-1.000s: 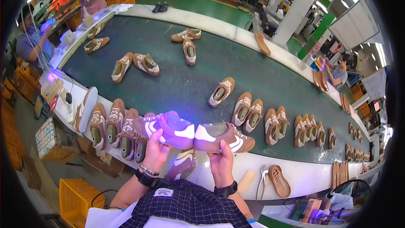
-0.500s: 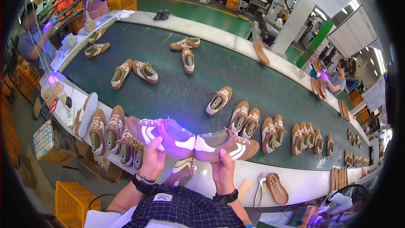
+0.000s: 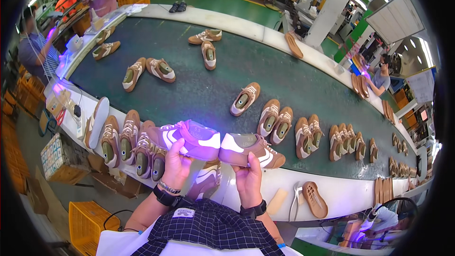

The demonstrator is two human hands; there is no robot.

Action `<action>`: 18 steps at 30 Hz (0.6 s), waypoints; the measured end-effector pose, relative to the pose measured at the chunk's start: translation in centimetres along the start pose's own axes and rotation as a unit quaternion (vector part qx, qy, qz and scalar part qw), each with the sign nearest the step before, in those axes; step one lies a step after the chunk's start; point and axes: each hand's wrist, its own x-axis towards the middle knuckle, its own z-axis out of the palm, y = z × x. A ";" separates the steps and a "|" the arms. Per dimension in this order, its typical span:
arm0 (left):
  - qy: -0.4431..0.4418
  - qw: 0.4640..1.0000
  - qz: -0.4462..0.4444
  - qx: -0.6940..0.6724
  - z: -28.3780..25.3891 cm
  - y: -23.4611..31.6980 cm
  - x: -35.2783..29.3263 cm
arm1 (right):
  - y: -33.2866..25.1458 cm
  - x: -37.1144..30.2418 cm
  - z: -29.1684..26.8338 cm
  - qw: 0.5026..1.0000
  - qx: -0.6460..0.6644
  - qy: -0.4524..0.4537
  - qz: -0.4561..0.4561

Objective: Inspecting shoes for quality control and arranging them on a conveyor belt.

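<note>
My left hand (image 3: 176,167) is closed on a brown sneaker (image 3: 191,143) with white stripes and a white heel patch, tinted purple by the light. A matching sneaker (image 3: 252,152) is gripped in my right hand (image 3: 248,180). The two are held up side by side, toes pointing outward, their heels meeting or almost meeting in the middle. My thumbs lie on the sides facing me; most of my other fingers are hidden behind or beneath the shoes. Another striped shoe (image 3: 206,183) sits on the white ledge below, partly covered by my left hand.
Several sneakers (image 3: 110,143) line the ledge at left. More pairs (image 3: 279,121) stand on the green belt (image 3: 189,95). Pliers (image 3: 295,201) and a brown sole (image 3: 314,200) lie at right. A yellow crate (image 3: 90,223) stands below left. Co-workers (image 3: 381,77) are beyond the belt.
The head view has shifted slightly. Both sneakers stay in my hands, and the right one has tilted a little, with more of its lining showing.
</note>
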 end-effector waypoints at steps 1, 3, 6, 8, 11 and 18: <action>0.003 1.000 0.007 0.015 -0.3 -0.2 0.1 | 0.0 -0.1 0.2 1.000 0.003 0.001 -0.001; 0.010 0.999 0.011 0.032 -0.4 -0.3 0.1 | -0.1 -0.1 0.4 1.000 0.004 0.003 -0.002; 0.017 0.999 0.005 0.035 -0.3 -0.3 0.1 | -0.1 -0.1 0.2 1.000 0.002 0.006 -0.003; 0.016 0.999 0.005 0.032 -0.2 -0.4 0.1 | -0.1 0.0 0.0 1.000 0.002 0.009 -0.003; 0.017 1.000 -0.009 0.001 -0.3 -0.3 0.2 | -0.1 -0.2 0.0 1.000 0.004 0.003 -0.005; 0.029 0.999 -0.010 0.007 -0.6 -0.3 0.2 | 0.0 -0.1 0.2 1.000 0.000 -0.002 -0.014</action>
